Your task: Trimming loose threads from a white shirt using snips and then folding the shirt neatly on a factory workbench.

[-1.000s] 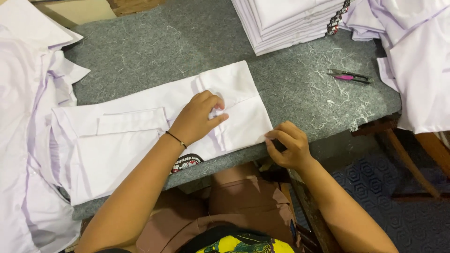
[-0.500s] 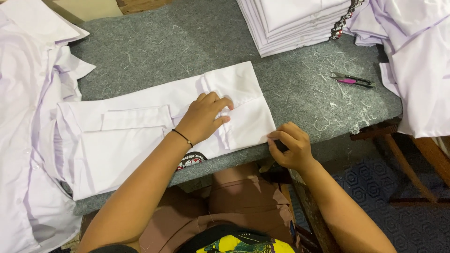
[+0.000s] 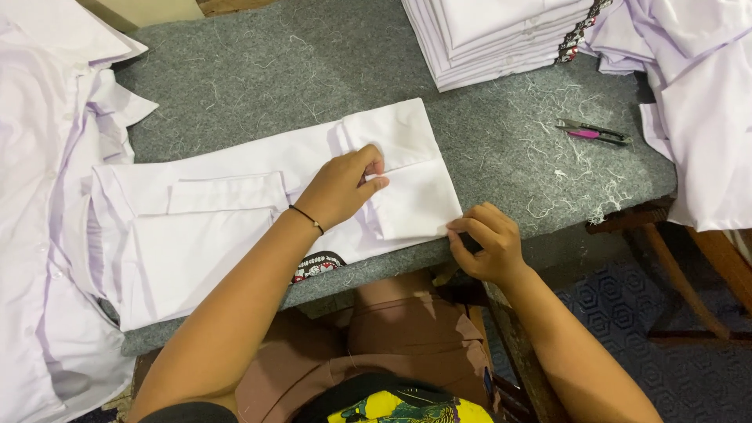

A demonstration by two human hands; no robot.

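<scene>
On the grey felt table (image 3: 258, 74), seen from the head camera, a white folded shirt (image 3: 235, 211) lies flat near the front edge; the left hand (image 3: 338, 188) presses on it with fingers almost straight and spread only a little, holding nothing; the right hand (image 3: 484, 243) has its fingers curled, pinching the shirt's lower right corner at the table edge; I judge the fold may slip open if the left hand lifts, because only this pressure keeps it.
</scene>
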